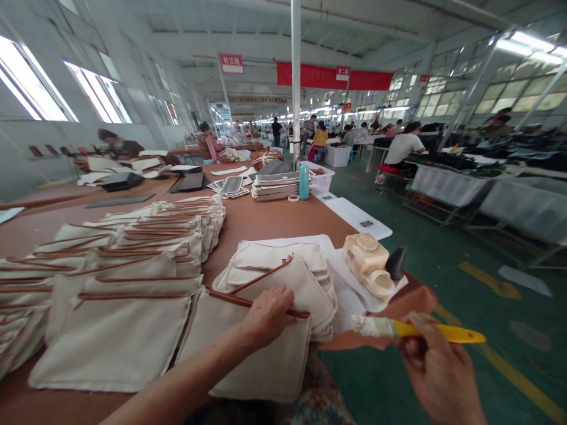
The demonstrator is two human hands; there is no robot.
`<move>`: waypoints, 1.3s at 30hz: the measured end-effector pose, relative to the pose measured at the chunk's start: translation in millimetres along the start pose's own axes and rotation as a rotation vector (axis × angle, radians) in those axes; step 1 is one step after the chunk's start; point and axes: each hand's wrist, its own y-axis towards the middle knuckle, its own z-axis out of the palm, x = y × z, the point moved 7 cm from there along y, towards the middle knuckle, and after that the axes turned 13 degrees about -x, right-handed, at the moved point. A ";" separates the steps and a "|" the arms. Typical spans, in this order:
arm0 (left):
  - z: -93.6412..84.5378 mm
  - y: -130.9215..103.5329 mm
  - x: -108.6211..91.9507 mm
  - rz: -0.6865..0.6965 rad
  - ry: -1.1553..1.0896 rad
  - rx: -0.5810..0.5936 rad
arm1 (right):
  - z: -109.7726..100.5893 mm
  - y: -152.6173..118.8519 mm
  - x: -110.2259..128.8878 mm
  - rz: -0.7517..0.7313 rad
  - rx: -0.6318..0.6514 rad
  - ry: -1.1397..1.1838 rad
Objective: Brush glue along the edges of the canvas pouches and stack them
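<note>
My left hand (270,316) is closed on the brown-trimmed upper edge of a cream fabric piece (266,360) at the table's near edge. Under and behind it lies another trimmed piece (299,289), on a stack of cream pieces (328,295). At the right, my right hand (436,360) grips the yellow handle of a brush (447,332), its whitish bristles pointing left. The brush is below a stained plastic container (365,254) with an open round mouth. Rows of overlapping cream pieces with brown edging (133,319) cover the left side.
A dark cone-shaped object (396,262) stands beside the container. Farther back are a turquoise bottle (303,182), a tape roll (293,198), stacked panels (274,188) and a white bin (321,180). People sit at other tables; white carts (447,189) stand at the right.
</note>
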 end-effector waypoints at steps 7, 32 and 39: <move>-28.3 3.6 -5.7 0.073 -0.297 0.153 | 39.8 -24.1 -35.1 -0.093 0.265 -0.062; -66.6 -41.1 -45.4 0.202 -0.310 -0.090 | 91.7 -20.1 15.5 -0.295 0.339 -0.092; -71.4 -57.5 -53.8 0.351 -0.032 -0.214 | 100.4 -42.3 6.7 0.000 0.563 -0.152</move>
